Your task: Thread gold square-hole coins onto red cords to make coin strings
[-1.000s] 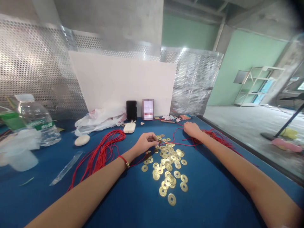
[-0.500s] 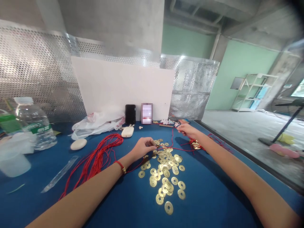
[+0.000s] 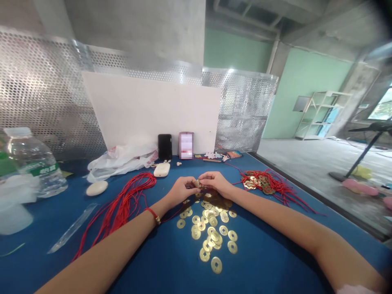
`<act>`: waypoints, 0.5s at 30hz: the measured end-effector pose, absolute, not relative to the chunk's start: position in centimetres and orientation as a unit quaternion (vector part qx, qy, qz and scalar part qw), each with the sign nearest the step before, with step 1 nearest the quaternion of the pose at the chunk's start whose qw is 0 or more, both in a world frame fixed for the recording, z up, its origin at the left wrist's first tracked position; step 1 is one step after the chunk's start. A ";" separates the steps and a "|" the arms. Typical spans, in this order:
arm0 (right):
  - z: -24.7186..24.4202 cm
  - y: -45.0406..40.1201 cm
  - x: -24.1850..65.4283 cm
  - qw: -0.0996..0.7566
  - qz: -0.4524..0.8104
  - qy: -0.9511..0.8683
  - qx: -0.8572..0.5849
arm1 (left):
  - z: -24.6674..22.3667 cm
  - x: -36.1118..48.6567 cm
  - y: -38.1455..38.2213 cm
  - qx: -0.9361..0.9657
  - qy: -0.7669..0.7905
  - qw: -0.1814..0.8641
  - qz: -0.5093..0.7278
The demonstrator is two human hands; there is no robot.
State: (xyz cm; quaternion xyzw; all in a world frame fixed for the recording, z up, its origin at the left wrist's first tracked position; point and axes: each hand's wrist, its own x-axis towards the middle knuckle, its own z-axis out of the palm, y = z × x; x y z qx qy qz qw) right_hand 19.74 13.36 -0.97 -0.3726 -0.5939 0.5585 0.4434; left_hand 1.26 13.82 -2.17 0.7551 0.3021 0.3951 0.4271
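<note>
In the middle of the table my left hand [image 3: 183, 191] is closed in a pinch on a brass coin [image 3: 198, 183]. My right hand [image 3: 218, 183] meets it from the other side, with its fingertips closed at the same coin. Any red cord between the fingertips is too small to make out. Below both hands spreads a pile of loose brass coins with square holes [image 3: 212, 220], partly in the right hand's shadow. A bundle of red cords [image 3: 122, 204] lies to the left of my left wrist, which wears a red cord bracelet [image 3: 154, 215].
Right of the right hand lies a heap of coins tied with red cords [image 3: 263, 183]. At the back stand a black phone [image 3: 165, 147] and a lit phone [image 3: 186, 145], near a white case [image 3: 161, 169]. A water bottle [image 3: 36, 163] and plastic bag [image 3: 119, 161] are left.
My right hand has come back from the far right to the left hand, and the red cord stretched between them no longer shows. The tied heap is uncovered. The view has shifted slightly.
</note>
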 end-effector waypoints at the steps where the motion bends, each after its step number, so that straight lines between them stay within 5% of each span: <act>1: -1.0 13.5 19.9 0.435 0.564 -0.597 -0.370 | -2.1 1.3 13.8 0.755 0.303 0.428 0.395; 15: -1.1 13.6 20.3 0.400 0.546 -0.637 -0.369 | -2.3 1.3 13.9 0.759 0.303 0.424 0.391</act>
